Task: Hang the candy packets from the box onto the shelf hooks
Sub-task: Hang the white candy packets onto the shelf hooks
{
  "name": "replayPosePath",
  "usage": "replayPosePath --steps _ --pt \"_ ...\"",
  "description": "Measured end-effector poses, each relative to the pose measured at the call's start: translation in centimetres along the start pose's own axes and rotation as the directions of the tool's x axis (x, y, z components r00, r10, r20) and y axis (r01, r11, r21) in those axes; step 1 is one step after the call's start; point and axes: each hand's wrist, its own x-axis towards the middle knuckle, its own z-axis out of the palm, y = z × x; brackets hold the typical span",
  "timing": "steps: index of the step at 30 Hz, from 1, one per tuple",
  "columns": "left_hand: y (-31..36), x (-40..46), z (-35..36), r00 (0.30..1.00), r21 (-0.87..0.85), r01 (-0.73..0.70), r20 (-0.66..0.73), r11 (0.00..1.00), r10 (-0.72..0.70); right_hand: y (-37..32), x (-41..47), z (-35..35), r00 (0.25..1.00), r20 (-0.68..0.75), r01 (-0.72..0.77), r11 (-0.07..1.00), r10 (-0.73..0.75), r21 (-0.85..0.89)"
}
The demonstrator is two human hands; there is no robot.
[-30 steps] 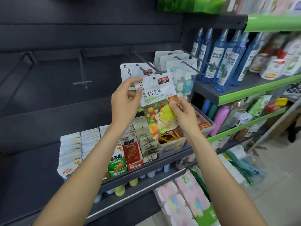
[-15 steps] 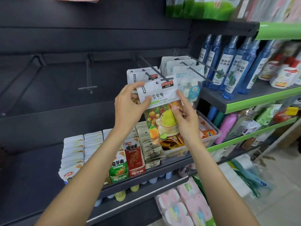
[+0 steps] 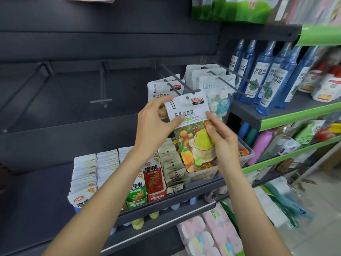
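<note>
a: left hand (image 3: 154, 124) pinches the candy packet (image 3: 191, 130) at its upper left edge, thumb on the front; right hand (image 3: 224, 143) grips its right side with curled fingers.

b: where is the packet?

a: held upright just below the tip of the shelf hook (image 3: 181, 85), its punched hole not yet on the prong. matching packets (image 3: 158, 89) already hang behind it.

b: and the box (image 3: 245, 154)?

a: on the shelf below, near the right wrist, with more packets inside.

b: advice?

a: i'd raise the packet, keep the top flat, line the hole up with the hook tip, then slide it far along the prong.
</note>
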Motion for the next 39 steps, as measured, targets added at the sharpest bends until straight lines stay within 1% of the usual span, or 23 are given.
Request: replayPosePath --steps 3,6,9,12,14,16,18,20,22,24,26,29,30,31,32,33,34,36,38,39 --pt "0.4 0.7 -0.2 0.999 -0.024 0.032 -0.02 0.999 -0.032 -0.5 0.4 0.4 0.999 0.013 -0.044 0.999 0.043 0.012" --pt "0.2 0.8 -0.3 0.997 -0.05 0.072 -0.007 0.996 -0.073 -1.1 0.4 0.6 0.999 0.01 -0.033 0.999 0.033 -0.026" --pt "0.0 0.4 -0.2 0.997 -0.019 0.079 -0.002 0.997 -0.079 -1.0 0.1 0.1 1.0 0.014 -0.014 0.998 0.015 -0.064" --pt "-0.6 0.6 -0.2 0.995 -0.019 0.098 0.006 0.995 -0.098 -0.5 0.0 -0.1 0.999 0.022 0.04 0.987 -0.037 -0.156" --pt "-1.5 1.0 0.0 0.997 0.013 0.073 -0.006 0.997 -0.073 0.0 0.2 0.1 0.994 0.051 0.112 0.949 -0.101 -0.294" --pt "-2.9 1.9 0.3 0.999 0.098 -0.006 -0.033 0.995 0.01 0.7 0.6 0.6 0.979 0.141 0.198 0.848 -0.147 -0.492" --pt "-4.6 3.2 0.6 0.994 0.189 -0.079 -0.064 0.979 0.092 1.8 1.7 1.5 0.965 0.227 0.251 0.716 -0.132 -0.651" --pt "-6.0 4.8 0.8 0.987 0.261 -0.109 -0.088 0.959 0.137 2.7 3.6 2.7 0.962 0.251 0.264 0.632 -0.112 -0.729" --pt "-7.1 6.5 1.0 0.981 0.308 -0.115 -0.115 0.944 0.157 3.3 5.8 4.0 0.962 0.253 0.266 0.58 -0.105 -0.77" --pt "-8.0 8.0 1.2 0.981 0.345 -0.091 -0.13 0.934 0.143 3.8 7.8 5.4 0.967 0.241 0.249 0.512 -0.084 -0.822" --pt "-8.1 8.9 1.4 0.988 0.387 -0.037 -0.125 0.921 0.092 4.1 9.2 6.6 0.971 0.236 0.231 0.413 -0.041 -0.881" --pt "-7.7 9.1 1.9 0.999 0.446 0.015 -0.04 0.895 0.004 4.3 9.8 7.1 0.973 0.231 0.224 0.202 0.009 -0.953" --pt "-7.6 8.7 1.9 0.999 0.459 0.04 0.0 0.888 -0.045 4.4 9.5 7.0 0.972 0.236 0.234 0.172 -0.009 -0.957" --pt "-7.4 8.0 1.7 0.994 0.458 0.076 0.03 0.885 -0.101 4.7 9.0 6.7 0.966 0.252 0.257 0.183 -0.051 -0.949" --pt "-7.1 7.2 1.4 0.988 0.455 0.11 0.047 0.884 -0.147 4.8 8.2 6.4 0.954 0.277 0.297 0.237 -0.114 -0.925" --pt "-6.7 6.1 0.8 0.985 0.46 0.126 0.051 0.879 -0.168 4.8 7.3 6.2 0.935 0.3 0.347 0.314 -0.188 -0.884" --pt "-6.2 4.9 0.0 0.986 0.472 0.122 0.041 0.873 -0.16 4.8 6.3 6.1 0.911 0.315 0.4 0.383 -0.266 -0.833" --pt "-5.0 2.0 -1.9 0.996 0.464 0.084 -0.004 0.882 -0.092 4.2 3.8 6.0 0.854 0.32 0.494 0.449 -0.411 -0.744" --pt "-4.1 -1.4 -4.3 0.997 0.404 0.053 -0.078 0.913 -0.023 3.1 0.9 6.4 0.796 0.299 0.562 0.459 -0.526 -0.688" --pt "-4.1 -3.3 -5.7 0.991 0.391 0.019 -0.131 0.92 0.035 2.7 -0.8 6.8 0.767 0.278 0.588 0.461 -0.579 -0.665"
